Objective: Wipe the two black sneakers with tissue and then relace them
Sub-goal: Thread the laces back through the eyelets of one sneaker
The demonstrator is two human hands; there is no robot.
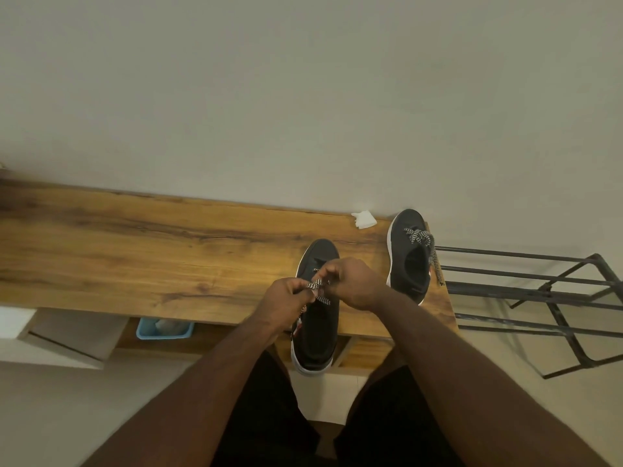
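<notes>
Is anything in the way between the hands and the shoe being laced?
Nothing visible. Both the left hand and right hand already pinch the lace directly over the near sneaker.

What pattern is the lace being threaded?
Black-and-white zigzag lace, clearest in the head view.

A home: wooden bench (135,251), metal shoe rack (539,291).

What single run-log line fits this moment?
step: relacing | left hand, right hand: pinch lace | near sneaker | far sneaker: laced
</notes>
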